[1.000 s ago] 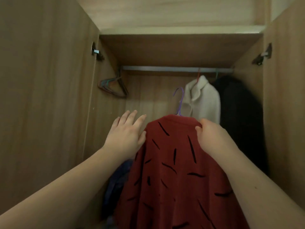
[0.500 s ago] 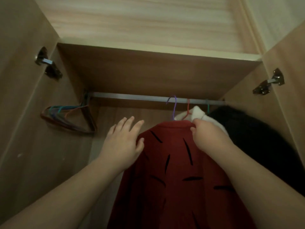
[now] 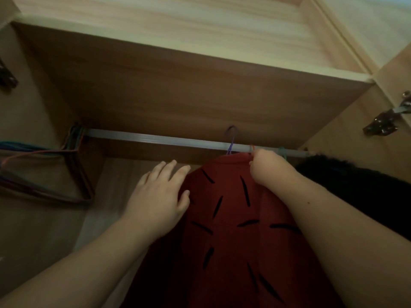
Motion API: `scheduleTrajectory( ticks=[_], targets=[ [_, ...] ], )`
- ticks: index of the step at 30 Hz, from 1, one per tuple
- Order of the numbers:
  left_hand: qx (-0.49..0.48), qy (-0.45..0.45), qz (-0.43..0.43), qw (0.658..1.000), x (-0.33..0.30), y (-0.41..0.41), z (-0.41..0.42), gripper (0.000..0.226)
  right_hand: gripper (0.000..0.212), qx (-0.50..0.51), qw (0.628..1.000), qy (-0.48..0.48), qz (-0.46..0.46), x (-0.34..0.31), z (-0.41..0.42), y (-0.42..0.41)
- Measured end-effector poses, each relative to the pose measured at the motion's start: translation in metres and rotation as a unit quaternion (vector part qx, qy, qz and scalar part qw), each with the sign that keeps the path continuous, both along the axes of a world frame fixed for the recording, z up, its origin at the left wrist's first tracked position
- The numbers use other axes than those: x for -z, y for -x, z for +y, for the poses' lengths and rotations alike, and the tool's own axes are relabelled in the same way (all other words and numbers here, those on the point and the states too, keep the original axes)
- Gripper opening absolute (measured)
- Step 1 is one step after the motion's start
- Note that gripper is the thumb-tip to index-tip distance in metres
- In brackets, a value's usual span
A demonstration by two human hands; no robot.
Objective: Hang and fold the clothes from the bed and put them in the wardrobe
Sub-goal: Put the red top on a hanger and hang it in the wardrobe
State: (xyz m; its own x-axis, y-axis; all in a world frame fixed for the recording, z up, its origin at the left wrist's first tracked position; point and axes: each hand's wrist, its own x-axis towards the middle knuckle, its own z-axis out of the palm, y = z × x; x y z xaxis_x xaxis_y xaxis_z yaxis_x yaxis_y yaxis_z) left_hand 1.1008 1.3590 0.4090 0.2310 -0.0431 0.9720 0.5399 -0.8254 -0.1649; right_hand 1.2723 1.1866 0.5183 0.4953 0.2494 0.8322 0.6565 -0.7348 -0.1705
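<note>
Black coat (image 3: 360,192) — beside red garment (image 3: 226,218)

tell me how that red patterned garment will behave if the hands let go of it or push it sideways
The red garment drapes in soft folds, so it is probably floppy and light. The right hand grips its top; the purple hanger hook sits at the rail, so a push would likely slide or swing it.

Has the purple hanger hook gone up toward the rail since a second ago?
Yes. The purple hanger hook has risen and now reaches over the rail, where it sat well below before.
</note>
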Motion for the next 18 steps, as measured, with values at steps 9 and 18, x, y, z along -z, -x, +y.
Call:
scheduleTrajectory(
  ticks=[9, 18],
  targets=[
    [0.004, 0.009, -0.01, 1.0, -0.007, -0.022, 0.02, 0.059, 0.017, -0.077, 0.994, -0.014, -0.073, 0.023, 0.029, -0.018],
    [0.027, 0.066, 0.044, 0.996, 0.048, -0.03, 0.027, 0.065, 0.024, 0.057, 0.994, -0.002, -0.09, 0.043, 0.013, 0.01]
  ],
)
